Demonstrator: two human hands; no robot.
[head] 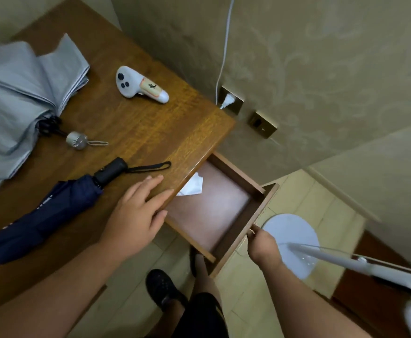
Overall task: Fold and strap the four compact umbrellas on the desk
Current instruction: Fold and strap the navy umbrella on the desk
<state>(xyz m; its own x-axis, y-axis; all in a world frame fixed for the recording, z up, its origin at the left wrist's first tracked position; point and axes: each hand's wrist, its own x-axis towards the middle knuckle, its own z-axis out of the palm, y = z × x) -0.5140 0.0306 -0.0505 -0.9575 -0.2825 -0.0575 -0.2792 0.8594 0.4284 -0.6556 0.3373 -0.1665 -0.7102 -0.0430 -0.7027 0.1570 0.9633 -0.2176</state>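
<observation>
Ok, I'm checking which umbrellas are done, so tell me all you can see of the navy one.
The navy umbrella lies flat on the wooden desk, near its front edge, collapsed short. Its dark blue fabric canopy is gathered but loose and puffy; no fastened strap shows. The black handle points toward the drawer side, its black wrist loop stretched out on the wood. The left hand rests flat on the desk beside it; contact is unclear.

Left hand (pixel 136 211) flat, right hand (pixel 262 245) fingers curled, gripping

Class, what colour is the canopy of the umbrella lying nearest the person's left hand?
Dark navy blue umbrella, head view.
</observation>
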